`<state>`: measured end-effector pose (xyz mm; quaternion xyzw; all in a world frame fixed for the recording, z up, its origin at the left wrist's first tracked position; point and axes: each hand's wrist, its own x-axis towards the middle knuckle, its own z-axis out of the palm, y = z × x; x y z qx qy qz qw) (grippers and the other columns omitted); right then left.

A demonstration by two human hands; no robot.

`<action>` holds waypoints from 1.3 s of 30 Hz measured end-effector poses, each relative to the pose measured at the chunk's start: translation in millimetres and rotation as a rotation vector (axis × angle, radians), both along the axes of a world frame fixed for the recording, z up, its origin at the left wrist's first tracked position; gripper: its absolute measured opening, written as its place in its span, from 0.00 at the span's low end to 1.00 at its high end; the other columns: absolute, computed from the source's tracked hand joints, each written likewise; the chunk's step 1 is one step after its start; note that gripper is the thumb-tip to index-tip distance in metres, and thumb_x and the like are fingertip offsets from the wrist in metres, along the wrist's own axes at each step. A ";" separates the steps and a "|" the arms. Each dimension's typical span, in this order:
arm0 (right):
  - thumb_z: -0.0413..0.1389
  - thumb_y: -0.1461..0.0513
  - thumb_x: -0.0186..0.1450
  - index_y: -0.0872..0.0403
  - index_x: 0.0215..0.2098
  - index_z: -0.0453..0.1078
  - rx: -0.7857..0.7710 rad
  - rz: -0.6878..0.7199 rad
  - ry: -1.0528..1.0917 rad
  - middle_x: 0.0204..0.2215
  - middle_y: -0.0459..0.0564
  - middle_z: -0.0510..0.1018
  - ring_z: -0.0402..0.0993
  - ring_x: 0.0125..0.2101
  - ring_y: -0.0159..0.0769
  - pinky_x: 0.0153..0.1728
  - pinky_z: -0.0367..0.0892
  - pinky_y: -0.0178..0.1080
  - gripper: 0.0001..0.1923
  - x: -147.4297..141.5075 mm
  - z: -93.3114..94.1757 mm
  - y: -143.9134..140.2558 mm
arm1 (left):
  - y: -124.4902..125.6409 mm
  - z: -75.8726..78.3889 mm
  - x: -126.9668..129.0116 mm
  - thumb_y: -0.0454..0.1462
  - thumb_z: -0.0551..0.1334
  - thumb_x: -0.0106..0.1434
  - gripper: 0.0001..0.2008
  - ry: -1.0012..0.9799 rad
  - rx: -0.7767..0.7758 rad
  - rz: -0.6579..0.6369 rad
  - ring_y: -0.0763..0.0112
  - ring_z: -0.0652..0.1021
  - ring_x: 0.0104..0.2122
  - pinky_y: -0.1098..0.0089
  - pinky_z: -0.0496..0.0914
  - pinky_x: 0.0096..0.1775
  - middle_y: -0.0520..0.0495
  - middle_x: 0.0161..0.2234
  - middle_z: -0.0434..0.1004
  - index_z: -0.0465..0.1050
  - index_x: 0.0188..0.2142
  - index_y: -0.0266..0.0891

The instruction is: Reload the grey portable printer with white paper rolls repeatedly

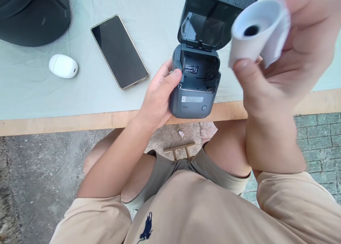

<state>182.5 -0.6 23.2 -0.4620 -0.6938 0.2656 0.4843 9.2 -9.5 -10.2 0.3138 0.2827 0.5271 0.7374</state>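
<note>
My left hand [162, 94] grips the left side of a dark grey label printer [195, 101] at the table's near edge. The printer's lid [205, 27] is flipped up and tilts away from me, and its paper bay [204, 68] shows nothing inside but a small printed sticker. Up and to the right of the printer, my right hand [287, 55] holds a white paper roll [247, 46] between thumb and fingers. The roll's hollow core faces up toward me, and a loose flap of paper hangs at its right side. The right hand is slightly blurred.
A smartphone [119, 52] with a dark screen lies left of the printer. Farther left are a white earbud case [63, 66] and a black bag [34, 16]. A pale cloth covers the table [87, 94], which has a bare wooden front edge [66, 123].
</note>
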 end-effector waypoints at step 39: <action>0.58 0.65 0.56 0.53 0.31 0.66 0.461 0.101 -0.465 0.29 0.44 0.76 0.74 0.36 0.33 0.39 0.69 0.40 0.05 -5.8 -3.3 0.9 | -1.3 -4.7 -2.8 0.41 0.55 0.65 0.12 0.120 0.057 -0.015 0.62 0.75 0.51 0.67 0.73 0.48 0.47 0.44 0.74 0.65 0.46 0.39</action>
